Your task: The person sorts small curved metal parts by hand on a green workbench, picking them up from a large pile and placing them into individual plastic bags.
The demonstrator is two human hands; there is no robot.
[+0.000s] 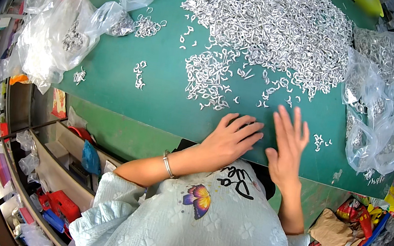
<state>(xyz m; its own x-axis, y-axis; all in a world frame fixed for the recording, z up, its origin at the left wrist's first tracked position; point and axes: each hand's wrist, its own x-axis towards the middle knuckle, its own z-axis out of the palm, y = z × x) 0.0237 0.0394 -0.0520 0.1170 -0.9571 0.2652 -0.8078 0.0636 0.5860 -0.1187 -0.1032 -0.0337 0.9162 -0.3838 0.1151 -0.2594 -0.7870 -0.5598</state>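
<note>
My left hand (235, 138) lies palm down at the near edge of the green tabletop, fingers slightly bent and apart, with nothing seen in it. Beside it on the right, my right hand (287, 146) is open, its fingers stretched forward over the table. Just beyond my left hand is a small heap of curved silver metal pieces (207, 77), some looking like clasp parts. A much larger pile of such pieces (273, 25) spreads behind it. A few loose pieces (267, 94) lie beyond my right hand, and a little cluster (319, 141) sits to its right.
Clear plastic bags with metal parts stand at the left (60, 34) and right (380, 109) of the green table (121, 81). Small groups of metal rings (147, 27) and pieces (139, 74) lie left of centre. Below left is an open drawer (68, 147); bags and wrappers (336, 233) lie lower right.
</note>
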